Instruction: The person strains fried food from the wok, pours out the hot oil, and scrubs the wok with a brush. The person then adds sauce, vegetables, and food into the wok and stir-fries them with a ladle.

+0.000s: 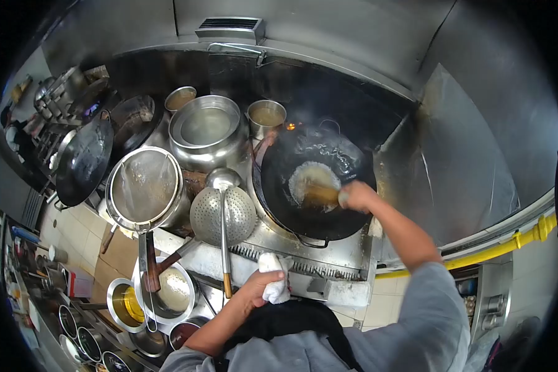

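Note:
My right hand is closed around the handle end of a brown brush, whose bristles rest in the foamy, cloudy liquid at the bottom of a large black wok. The wok sits on the stove, and a small orange flame shows at its back left rim. Near the stove's front edge, my left hand grips a folded white cloth. Just left of that hand lie a steel ladle with a long handle and a round perforated skimmer.
A large steel pot stands left of the wok, with a small pot beside it. A mesh strainer rests over another pot. Lower left are bowls, one holding yellow oil. A yellow pipe runs along the right.

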`<state>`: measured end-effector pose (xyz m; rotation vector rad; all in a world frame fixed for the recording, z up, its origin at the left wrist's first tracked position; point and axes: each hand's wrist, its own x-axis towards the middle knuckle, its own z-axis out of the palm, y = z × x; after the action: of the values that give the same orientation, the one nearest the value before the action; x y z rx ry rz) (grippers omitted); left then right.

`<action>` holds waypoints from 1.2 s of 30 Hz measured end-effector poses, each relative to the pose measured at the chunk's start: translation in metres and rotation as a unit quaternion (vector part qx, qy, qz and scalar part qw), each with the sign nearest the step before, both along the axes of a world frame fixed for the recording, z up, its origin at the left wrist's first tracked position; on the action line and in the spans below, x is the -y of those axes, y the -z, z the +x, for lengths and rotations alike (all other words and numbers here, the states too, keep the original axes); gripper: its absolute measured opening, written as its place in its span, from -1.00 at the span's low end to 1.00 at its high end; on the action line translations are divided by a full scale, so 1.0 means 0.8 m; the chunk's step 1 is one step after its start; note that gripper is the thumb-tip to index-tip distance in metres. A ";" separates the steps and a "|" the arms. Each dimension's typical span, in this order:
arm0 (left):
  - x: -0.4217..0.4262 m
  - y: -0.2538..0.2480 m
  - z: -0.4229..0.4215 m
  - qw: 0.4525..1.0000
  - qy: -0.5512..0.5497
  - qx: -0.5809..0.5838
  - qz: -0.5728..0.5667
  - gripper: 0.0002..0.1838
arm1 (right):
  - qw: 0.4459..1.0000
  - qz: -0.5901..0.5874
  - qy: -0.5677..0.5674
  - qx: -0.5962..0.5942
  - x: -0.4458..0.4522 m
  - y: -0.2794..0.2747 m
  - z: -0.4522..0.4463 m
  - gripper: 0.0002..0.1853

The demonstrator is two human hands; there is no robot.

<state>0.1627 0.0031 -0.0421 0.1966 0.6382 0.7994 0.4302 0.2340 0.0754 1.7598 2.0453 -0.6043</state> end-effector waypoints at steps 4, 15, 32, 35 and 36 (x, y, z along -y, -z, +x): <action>0.003 0.024 0.021 0.997 -0.031 -0.061 -0.029 -0.62 | 0.908 0.175 0.238 -0.296 -0.072 0.138 -0.036 -0.41; 0.006 0.041 0.038 0.990 -0.101 0.074 -0.066 -0.56 | 0.964 0.243 0.067 -0.086 -0.121 0.106 0.047 -0.51; -0.075 0.015 0.111 0.986 -0.073 -0.078 -0.126 -0.67 | 0.989 0.112 -0.082 -0.043 0.076 -0.022 0.134 -0.43; -0.116 0.005 0.142 0.982 -0.036 -0.122 -0.142 -0.69 | 0.992 0.075 -0.064 -0.082 0.090 -0.024 0.148 -0.46; -0.126 0.024 0.153 0.980 -0.032 -0.140 -0.140 -0.72 | 0.998 0.007 -0.023 -0.059 0.093 -0.028 0.154 -0.49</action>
<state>0.2855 0.1042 -0.0613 0.0309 1.0179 0.7396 0.5536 0.1595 0.0978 1.7180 2.1665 -0.6970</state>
